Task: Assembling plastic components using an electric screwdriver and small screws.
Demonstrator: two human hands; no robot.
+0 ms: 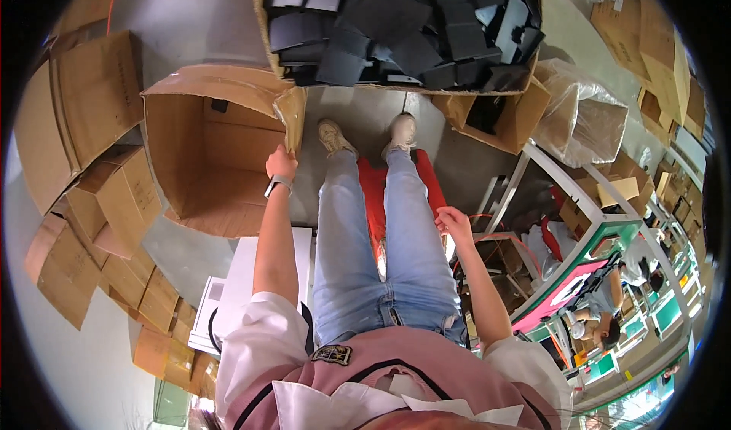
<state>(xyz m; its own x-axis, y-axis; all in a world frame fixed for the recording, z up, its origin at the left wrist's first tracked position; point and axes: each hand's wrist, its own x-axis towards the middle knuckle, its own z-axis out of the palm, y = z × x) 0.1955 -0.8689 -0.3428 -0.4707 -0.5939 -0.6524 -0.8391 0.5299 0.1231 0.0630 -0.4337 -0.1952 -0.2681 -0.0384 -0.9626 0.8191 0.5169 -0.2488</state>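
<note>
Right hand loosely curled, empty by thigh, left hand gripping flap of open cardboard box

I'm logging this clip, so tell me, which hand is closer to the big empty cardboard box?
Left. The left hand is at the flap of the empty cardboard box, apparently gripping it. The right hand hangs beside the right thigh, well clear of it.

Your jeans are light blue and your top is pink with white sleeves. Your shoes are cream. The stool under you is red. The open cardboard box by your left hand is plain brown. The other box is full of black pieces. Your watch band is grey.
</note>
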